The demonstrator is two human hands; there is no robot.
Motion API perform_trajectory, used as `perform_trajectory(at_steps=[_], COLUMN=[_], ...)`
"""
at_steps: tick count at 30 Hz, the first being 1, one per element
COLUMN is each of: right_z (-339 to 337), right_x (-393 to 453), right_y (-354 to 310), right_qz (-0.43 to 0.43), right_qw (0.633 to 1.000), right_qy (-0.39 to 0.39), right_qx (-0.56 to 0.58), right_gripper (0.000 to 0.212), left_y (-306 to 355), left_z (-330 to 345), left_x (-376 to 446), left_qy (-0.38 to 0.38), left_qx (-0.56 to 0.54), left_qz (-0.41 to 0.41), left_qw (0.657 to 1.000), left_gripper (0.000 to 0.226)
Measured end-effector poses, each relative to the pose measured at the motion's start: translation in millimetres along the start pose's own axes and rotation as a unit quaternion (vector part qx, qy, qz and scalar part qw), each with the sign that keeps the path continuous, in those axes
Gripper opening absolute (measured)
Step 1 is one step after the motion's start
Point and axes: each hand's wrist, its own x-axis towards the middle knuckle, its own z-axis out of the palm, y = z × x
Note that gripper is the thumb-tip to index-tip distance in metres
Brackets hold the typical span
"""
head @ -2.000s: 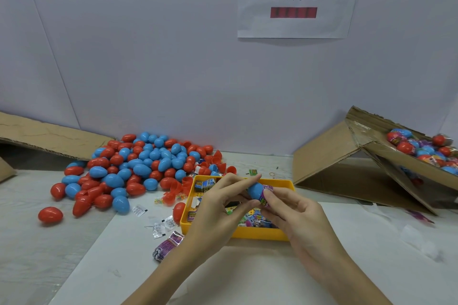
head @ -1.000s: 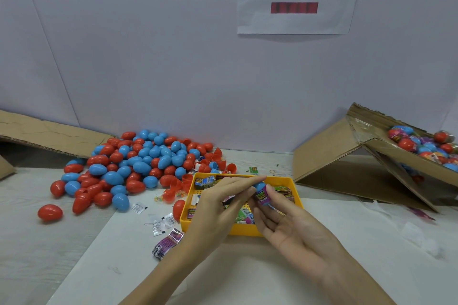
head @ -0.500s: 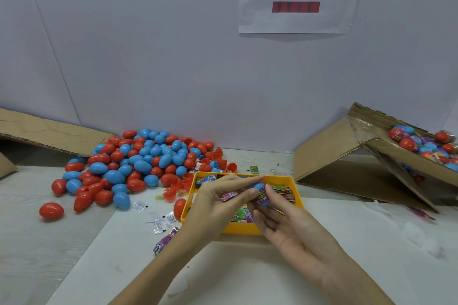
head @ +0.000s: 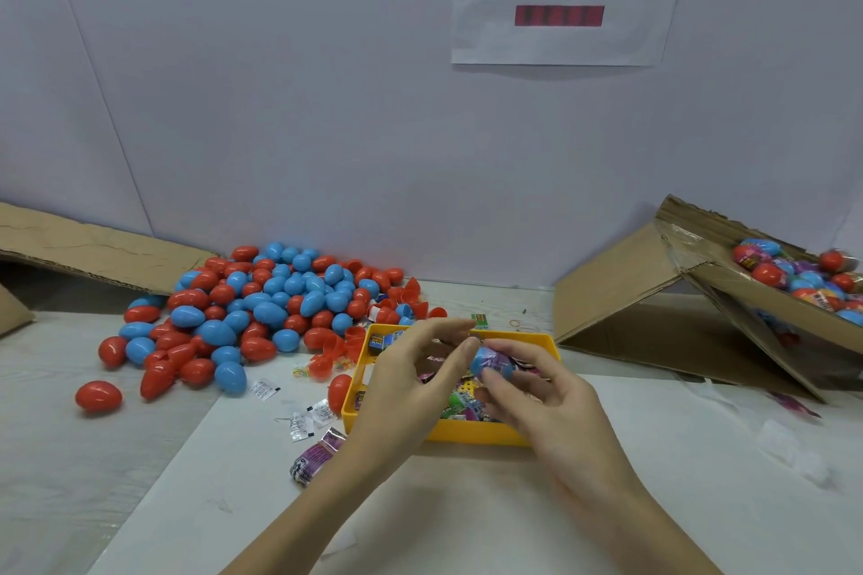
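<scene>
Blue egg: a small plastic blue egg (head: pixel 492 362) is lying on its side, and a glossy purplish printed film is covering most of its shell, with bare blue showing at its left end.
Where: it is being held up in the air over the yellow tray (head: pixel 467 432), which is sitting around the middle of the table (head: pixel 467 518).
Right hand: the right hand (head: pixel 555 416) is cupping the egg from the right, its grip closing round the wrapped part with fingers above and thumb beneath.
Left hand: the left hand (head: pixel 411 383) is meeting the egg from the left, its grip pinching the egg's left tip between thumb and forefinger.
Tray: bright printed wrappers are filling it.
Pile: a heap of red and blue eggs (head: pixel 280 294) is spreading along the table's far edge to the left, with one loose red egg (head: pixel 98 396) lying well apart, nearer the left edge.
Near the tray: small white sachets (head: pixel 303 423) and a purple film sleeve (head: pixel 313 458) are lying just off its left side.
Right corner: a tilted cardboard box (head: pixel 621 294) is holding wrapped eggs.
</scene>
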Motion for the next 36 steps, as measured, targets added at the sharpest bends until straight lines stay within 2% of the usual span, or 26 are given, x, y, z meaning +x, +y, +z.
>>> perform_trajectory(at_steps=[2, 4, 7, 10, 14, 19, 22, 26, 30, 33, 36], right_z=[0, -1, -1, 1, -1, -3, -1, 0, 1, 3, 5], right_x=[-2, -3, 0, 3, 4, 5, 5, 4, 3, 1, -1], right_y=[1, 2, 3, 2, 6, 6, 4, -1, -3, -5, -6], right_qz=[-0.06, -0.076, -0.062, -0.034, -0.04, -0.05, -0.015, 0.047, 0.082, 0.105, 0.121], right_qw=[0.994, 0.991, 0.996, 0.999, 0.999, 0.998, 0.998, 0.979, 0.97, 0.961, 0.953], right_qy=[-0.004, -0.021, -0.015, -0.005, 0.007, 0.005, -0.021, -0.043, -0.043, -0.066, -0.067], right_qx=[-0.086, -0.105, -0.068, -0.012, -0.022, -0.024, 0.063, 0.192, 0.224, 0.249, 0.271], right_gripper=[0.03, 0.035, 0.044, 0.028, 0.034, 0.034, 0.034, 0.037, 0.037, 0.028, 0.032], left_y=[1, 1, 0, 2, 4, 5, 5, 7, 12, 13, 12], left_z=[1, 0, -3, -5, -4, 0, -1, -5, 0, 2, 2], left_x=[-1, -1, 0, 1, 0, -4, -3, -2, -6, -6, -6], left_qy=[-0.007, -0.013, -0.003, -0.014, -0.039, -0.032, -0.014, -0.059, -0.081, -0.065, -0.055], left_qx=[-0.024, -0.055, -0.104, -0.108, -0.093, -0.105, -0.124, -0.152, -0.162, -0.15, -0.146], left_qz=[-0.028, -0.052, -0.08, -0.063, -0.026, -0.024, -0.041, -0.048, -0.037, -0.024, -0.022], left_qw=[0.999, 0.997, 0.991, 0.992, 0.995, 0.994, 0.991, 0.985, 0.983, 0.986, 0.987], left_gripper=[0.025, 0.023, 0.024, 0.031, 0.035, 0.031, 0.03, 0.031, 0.029, 0.024, 0.021])
